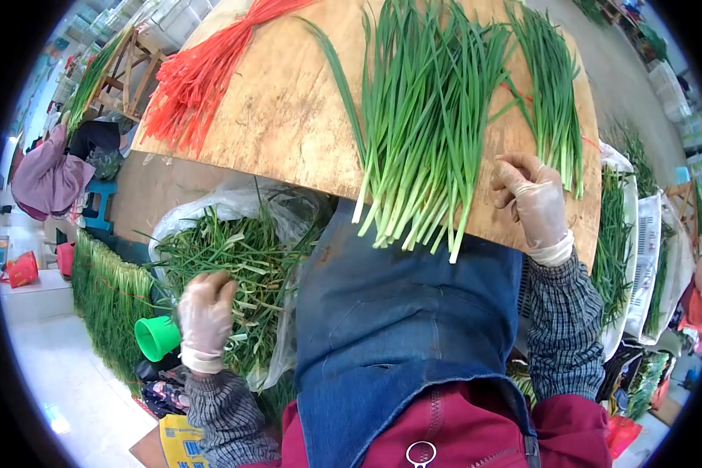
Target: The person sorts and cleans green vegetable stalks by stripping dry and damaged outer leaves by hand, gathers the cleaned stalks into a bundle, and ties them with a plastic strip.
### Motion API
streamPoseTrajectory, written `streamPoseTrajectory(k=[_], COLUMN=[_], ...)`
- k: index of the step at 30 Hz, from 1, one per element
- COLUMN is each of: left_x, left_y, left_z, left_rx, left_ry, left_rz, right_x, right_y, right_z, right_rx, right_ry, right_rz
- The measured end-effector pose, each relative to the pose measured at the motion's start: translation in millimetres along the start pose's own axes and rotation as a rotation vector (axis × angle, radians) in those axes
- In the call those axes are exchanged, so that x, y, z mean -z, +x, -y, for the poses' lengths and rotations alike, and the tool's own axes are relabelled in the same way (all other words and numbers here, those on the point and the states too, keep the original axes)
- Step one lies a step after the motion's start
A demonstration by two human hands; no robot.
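A loose bunch of garlic chives [433, 125] lies on the wooden board [288, 117], its pale cut ends over the near edge. My right hand [532, 199], in a thin clear glove, hovers over the board's right side. Its fingers are loosely bent, apart from the bunch, with nothing visible in them. A second chive bunch [554, 101], with a red tie, lies just beyond that hand. My left hand [205, 318], also gloved, is over a plastic bag of chive trimmings [249, 273]. Its fingers are curled together; whatever they may hold is hidden.
Red plastic ties [203, 86] lie at the board's left. A green bucket [157, 337] and stacked chive bundles [109, 304] stand to my left. White crates [643, 257] with greens are on the right. Another person [51, 171] sits at far left.
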State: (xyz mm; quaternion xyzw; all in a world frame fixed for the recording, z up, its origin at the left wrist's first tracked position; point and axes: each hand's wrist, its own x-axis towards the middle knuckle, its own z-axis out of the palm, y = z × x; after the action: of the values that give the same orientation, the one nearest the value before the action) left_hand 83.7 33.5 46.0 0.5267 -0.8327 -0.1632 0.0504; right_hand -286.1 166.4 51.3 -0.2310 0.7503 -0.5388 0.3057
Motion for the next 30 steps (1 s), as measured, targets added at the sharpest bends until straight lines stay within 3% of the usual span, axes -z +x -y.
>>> streamPoseTrajectory(k=[1, 2, 4, 6, 8, 9, 12, 14, 20, 22, 24, 28, 30], left_x=[-6.3, -18.4, -41.2, -48.2, -75.4, -79.4, -78.0, -83.1, -65.9, -58.4, -58.5, -41.5, -68.0], left_y=[6.0, 13.1, 33.9, 54.1, 69.2, 71.3, 69.2, 65.4, 39.9, 22.2, 5.6, -12.0, -6.5], left_z=[-30.0, -48.5, -82.8, -112.2, -117.5, -123.0, -142.7, -147.5, -149.8, -140.5, -124.5, -104.4, -71.5], left_rx=[0.034, 0.022, 0.115, 0.287, 0.286, 0.258, 0.211, 0.217, 0.300, 0.290, 0.281, 0.410, 0.268], left_ry=[-0.386, -0.575, -0.852, -1.167, -1.319, -1.348, -1.411, -1.392, -1.495, -1.468, -1.519, -1.359, -1.240], left_rz=[-0.043, -0.047, 0.137, 0.547, 0.667, 0.722, 0.889, 0.900, 0.858, 0.858, 0.893, 0.927, 0.717], right_x=[1.1, 2.8, 6.1, -0.8, -10.7, -15.1, -33.1, -45.9, -64.7, -70.7, -69.3, -61.2, -58.9], right_y=[-1.1, -0.9, 3.7, 1.8, -1.0, -2.6, 11.9, -0.6, -19.4, -33.8, -48.9, -58.5, -59.3], right_z=[-0.4, -0.9, -13.3, -12.6, -9.5, -4.7, -37.8, -7.3, -4.7, -16.7, -13.9, -30.2, -37.2], right_rx=[-0.024, -0.041, -0.082, -0.070, -0.037, -0.052, 0.224, 0.014, -0.082, -0.028, -0.157, -0.135, -0.181], right_ry=[-0.037, -0.075, -0.072, -0.088, -0.115, -0.082, -0.227, -0.065, 0.073, 0.134, 0.114, 0.027, 0.048], right_rz=[-0.010, -0.020, 0.040, 0.054, 0.064, 0.129, 0.075, 0.137, 0.198, 0.211, 0.298, 0.269, 0.264])
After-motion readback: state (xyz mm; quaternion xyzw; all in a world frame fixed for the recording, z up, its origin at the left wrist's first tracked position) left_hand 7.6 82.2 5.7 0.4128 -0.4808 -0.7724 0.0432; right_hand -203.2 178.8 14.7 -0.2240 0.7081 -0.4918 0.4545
